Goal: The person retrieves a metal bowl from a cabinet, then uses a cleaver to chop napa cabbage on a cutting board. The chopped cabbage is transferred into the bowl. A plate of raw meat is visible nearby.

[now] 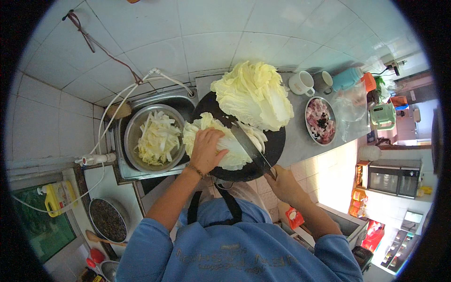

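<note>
My left hand presses down on a piece of napa cabbage lying on a round black cutting board. Its fingers are stretched over the leaves. In my right hand is the handle of a cleaver, whose blade stands at the right part of the cabbage piece, just right of my left hand. Cut strips lie on the blade's far side. A large bunch of cabbage leaves rests at the board's back. Shredded cabbage fills much of a metal bowl to the left.
The bowl sits in a steel sink, with a white hose beside it. Right of the board are a plate of raw meat, a white mug, a grey mug and a blue bottle. A pot stands at lower left.
</note>
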### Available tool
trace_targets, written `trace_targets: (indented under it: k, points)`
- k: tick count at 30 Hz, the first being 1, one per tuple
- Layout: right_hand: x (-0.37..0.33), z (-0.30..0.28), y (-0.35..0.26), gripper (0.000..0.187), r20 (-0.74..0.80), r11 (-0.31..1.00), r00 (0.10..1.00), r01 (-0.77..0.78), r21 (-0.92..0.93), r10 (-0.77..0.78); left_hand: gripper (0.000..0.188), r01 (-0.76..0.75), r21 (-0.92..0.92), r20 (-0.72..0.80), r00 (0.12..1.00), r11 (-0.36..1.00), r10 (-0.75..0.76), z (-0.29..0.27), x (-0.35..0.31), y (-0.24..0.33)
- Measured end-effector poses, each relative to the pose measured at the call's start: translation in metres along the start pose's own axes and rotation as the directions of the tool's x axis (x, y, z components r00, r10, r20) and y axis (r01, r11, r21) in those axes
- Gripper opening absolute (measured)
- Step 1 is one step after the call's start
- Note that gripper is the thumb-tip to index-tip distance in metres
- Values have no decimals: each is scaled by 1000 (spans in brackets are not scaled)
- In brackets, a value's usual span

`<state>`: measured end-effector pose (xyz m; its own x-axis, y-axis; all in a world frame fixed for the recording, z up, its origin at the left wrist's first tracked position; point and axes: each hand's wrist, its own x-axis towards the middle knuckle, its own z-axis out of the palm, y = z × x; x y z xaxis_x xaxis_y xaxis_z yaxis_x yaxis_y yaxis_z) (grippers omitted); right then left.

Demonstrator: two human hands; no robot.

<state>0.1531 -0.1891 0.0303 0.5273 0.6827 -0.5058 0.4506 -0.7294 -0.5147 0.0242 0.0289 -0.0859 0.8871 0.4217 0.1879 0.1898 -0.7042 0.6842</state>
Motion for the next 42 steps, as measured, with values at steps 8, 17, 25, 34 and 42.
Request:
trace_targets:
  k: [8,17,25,34,42]
  points:
    - [45,56,10,27,-106,998,994,35,55,-29,45,-25,15,-38,999,1000,25,4,-1,-2]
    - [46,26,-3,30,-191,997,980,60,40,-52,47,-69,7,-30,997,998,70,-1,0,-5]
    - [-5,27,-15,26,-50,989,996,-66,132,73,48,-28,-69,-54,998,997,24,1,-2,-7]
    - [68,89,-11,24,-179,993,984,35,112,-15,48,-72,-20,-56,996,997,71,0,1,-4]
    - [36,80,1,23,-156,998,988,-1,69,11,51,-47,9,67,997,999,46,-10,7,-5]
